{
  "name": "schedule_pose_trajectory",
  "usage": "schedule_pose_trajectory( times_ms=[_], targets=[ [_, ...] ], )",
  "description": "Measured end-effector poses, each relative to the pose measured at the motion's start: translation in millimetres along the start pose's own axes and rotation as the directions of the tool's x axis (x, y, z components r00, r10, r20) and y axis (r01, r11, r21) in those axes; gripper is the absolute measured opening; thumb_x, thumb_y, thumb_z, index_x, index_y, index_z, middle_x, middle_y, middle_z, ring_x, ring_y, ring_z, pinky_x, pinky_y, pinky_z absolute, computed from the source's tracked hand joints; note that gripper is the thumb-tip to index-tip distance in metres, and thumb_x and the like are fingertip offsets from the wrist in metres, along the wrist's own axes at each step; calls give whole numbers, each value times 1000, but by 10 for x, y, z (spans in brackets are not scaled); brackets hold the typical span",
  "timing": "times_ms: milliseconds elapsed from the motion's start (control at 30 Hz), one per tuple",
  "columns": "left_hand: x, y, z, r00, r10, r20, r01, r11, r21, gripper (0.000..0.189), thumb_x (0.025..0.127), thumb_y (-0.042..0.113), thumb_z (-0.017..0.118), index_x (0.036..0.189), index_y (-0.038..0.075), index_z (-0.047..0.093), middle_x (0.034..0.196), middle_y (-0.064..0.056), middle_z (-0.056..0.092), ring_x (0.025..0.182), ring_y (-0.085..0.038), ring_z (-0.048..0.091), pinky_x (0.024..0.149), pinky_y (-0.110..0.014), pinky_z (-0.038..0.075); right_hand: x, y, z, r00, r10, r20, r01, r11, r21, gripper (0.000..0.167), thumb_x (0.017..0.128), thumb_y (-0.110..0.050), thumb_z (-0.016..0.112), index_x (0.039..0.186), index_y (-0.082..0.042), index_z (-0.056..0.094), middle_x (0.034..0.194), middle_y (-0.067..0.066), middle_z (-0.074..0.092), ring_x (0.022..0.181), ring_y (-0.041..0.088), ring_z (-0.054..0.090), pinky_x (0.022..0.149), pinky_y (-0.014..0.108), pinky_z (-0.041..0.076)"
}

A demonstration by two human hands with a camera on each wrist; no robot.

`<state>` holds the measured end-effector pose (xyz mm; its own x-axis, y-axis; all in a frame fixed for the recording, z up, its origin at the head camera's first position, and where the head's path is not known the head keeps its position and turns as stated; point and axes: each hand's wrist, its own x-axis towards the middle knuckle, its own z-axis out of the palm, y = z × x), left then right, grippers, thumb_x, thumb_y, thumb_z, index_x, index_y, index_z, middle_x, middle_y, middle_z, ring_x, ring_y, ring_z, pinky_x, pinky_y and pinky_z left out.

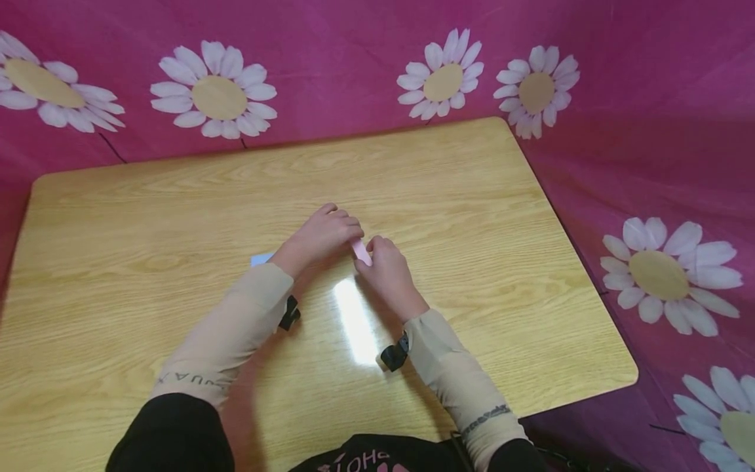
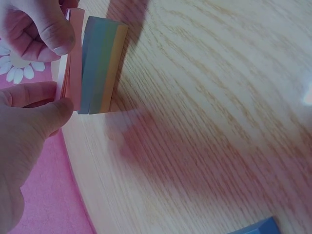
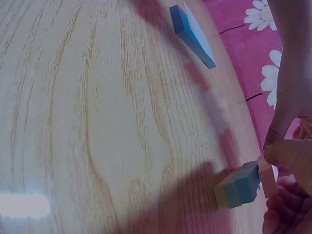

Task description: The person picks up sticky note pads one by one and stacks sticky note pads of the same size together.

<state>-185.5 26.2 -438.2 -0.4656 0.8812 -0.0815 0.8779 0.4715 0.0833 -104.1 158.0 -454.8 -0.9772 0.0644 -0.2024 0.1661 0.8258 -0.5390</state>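
A thin pink paper pad (image 2: 75, 63) is pinched upright between both hands, its layered sheets slightly parted along one side. My left hand (image 1: 321, 236) grips one end with thumb and fingers, and my right hand (image 1: 389, 272) holds the other end. Right beside the pink pad is a block of blue, green and yellow-orange paper pads (image 2: 102, 66), seen in both wrist views. Whether that block touches the pink pad or the table cannot be told. The head view shows only the pink strip between the hands.
A separate blue pad (image 1: 261, 259) lies on the wooden table (image 1: 448, 190) near the left wrist; the right wrist view also shows it. Pink flowered cloth (image 1: 330, 65) hangs behind the table and along its right edge. Light glares off the tabletop between the forearms.
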Motion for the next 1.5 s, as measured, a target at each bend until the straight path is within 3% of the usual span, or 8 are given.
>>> schedule_pose_trajectory(
  times_ms=[300, 967, 1200, 1500],
  targets=[
    [7, -14, 46, 999, 10, -36, -9, 1000, 19, 23, 88, 4, 49, 104, 13, 64, 104, 1, 62, 95, -20, 53, 88, -41, 33, 10, 12, 7, 1000, 17, 13, -17, 1000, 9, 30, 80, -20, 64, 100, 1, 54, 83, 7, 52, 69, 18, 48, 55, 25, 40],
    [50, -1, 99, 998, -46, 34, 48, 997, -58, 27, 90, 4, 44, 108, 13, 62, 112, -2, 60, 106, -23, 51, 96, -47, 28, -6, 72, 78, 999, -10, -42, 11, 1000, 21, 27, 80, -19, 63, 97, 0, 54, 86, 7, 53, 72, 18, 49, 60, 28, 42],
    [57, -14, 107, 999, -37, 1, 37, 998, -49, 25, 88, 5, 46, 104, 13, 63, 105, -1, 62, 100, -23, 54, 94, -47, 30, 0, 87, 81, 998, -25, -56, 27, 999, 32, 27, 80, -19, 63, 97, 0, 53, 86, 7, 53, 73, 18, 49, 62, 28, 42],
    [74, -21, 90, 999, -52, 14, 53, 997, -52, 26, 89, 4, 46, 107, 12, 63, 106, -2, 62, 101, -24, 53, 95, -47, 29, 13, 95, 79, 998, -25, -62, 28, 999, 41, 28, 80, -19, 63, 99, -1, 54, 85, 7, 53, 73, 18, 50, 62, 28, 43]
  ],
)
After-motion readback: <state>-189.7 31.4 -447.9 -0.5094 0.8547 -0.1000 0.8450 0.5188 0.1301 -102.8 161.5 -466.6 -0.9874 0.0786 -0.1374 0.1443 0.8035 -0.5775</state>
